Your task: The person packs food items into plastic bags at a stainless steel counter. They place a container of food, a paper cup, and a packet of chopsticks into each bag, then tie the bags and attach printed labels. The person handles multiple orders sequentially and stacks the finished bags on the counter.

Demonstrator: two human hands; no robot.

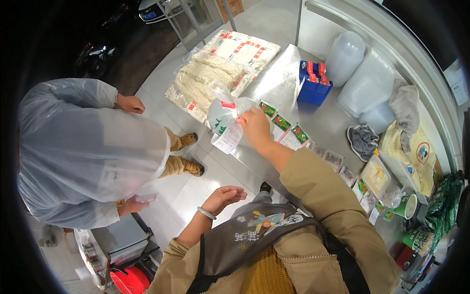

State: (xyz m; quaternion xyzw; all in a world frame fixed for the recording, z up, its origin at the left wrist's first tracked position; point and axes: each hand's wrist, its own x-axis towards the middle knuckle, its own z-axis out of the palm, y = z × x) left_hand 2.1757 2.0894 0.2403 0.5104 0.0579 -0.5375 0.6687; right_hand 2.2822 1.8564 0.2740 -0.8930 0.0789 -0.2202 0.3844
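Observation:
My right hand point(255, 125) grips the knotted top of a clear plastic takeaway bag point(224, 114) over the near edge of the metal counter point(253, 161). A white container with green print shows through the plastic, and a printed paper receipt point(229, 137) hangs from the bag. Beside that hand, several green-and-red sachets point(281, 122) lie in a row along the counter on paper slips. My left hand point(224, 200), with a pale bangle at the wrist, is empty in front of my apron point(253, 228), fingers extended and slightly curled.
A person in a translucent raincoat-like cover point(91, 147) stands at left. Noodles in plastic point(205, 71) lie on a printed white box point(253, 47). A blue carton point(314, 92), plastic tubs point(367, 81), a food tray point(376, 176) and a green paper cup point(405, 206) occupy the counter.

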